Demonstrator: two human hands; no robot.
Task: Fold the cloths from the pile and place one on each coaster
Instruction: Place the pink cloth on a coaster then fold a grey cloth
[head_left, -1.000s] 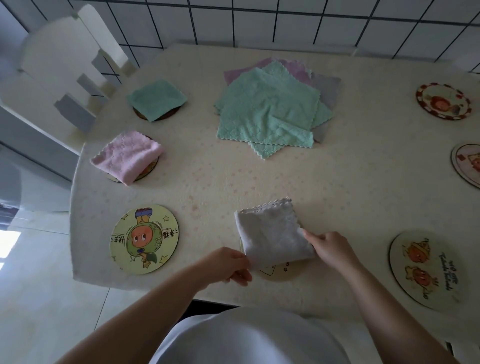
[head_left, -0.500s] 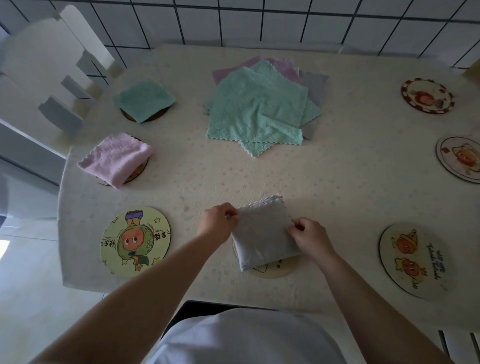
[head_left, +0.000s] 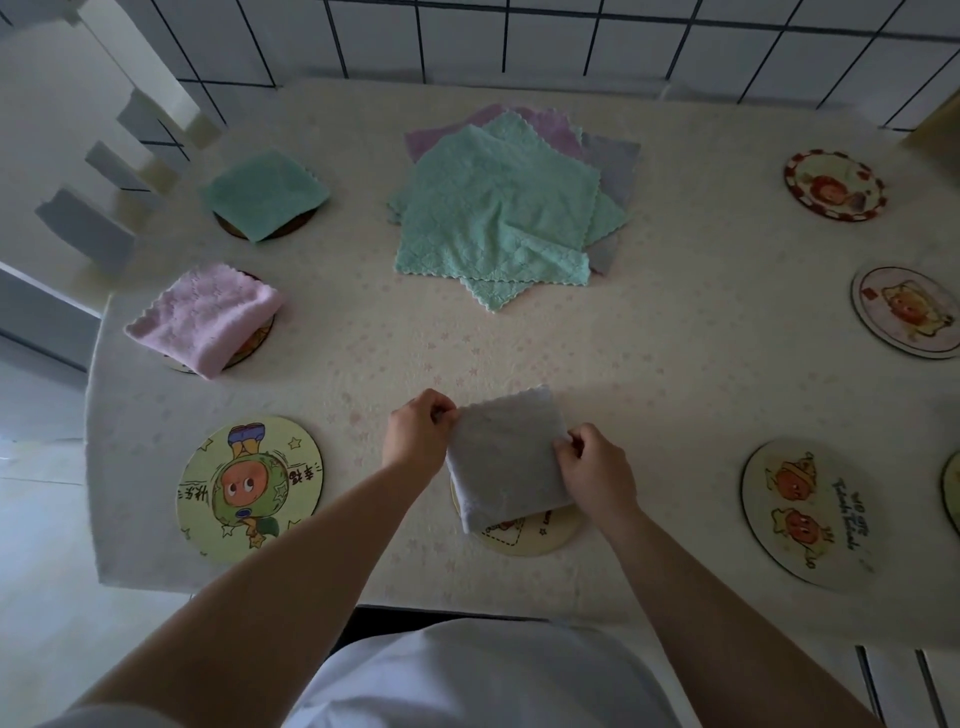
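The left hand pinches the far left corner of the grey cloth; the right hand pinches its right edge, fingers curled; the folded cloth lies on the near coaster, which peeks out below it; the pile sits in the middle of the table, far from the hands; a pink cloth and a green cloth each cover a coaster on the left; a green coaster lies bare.
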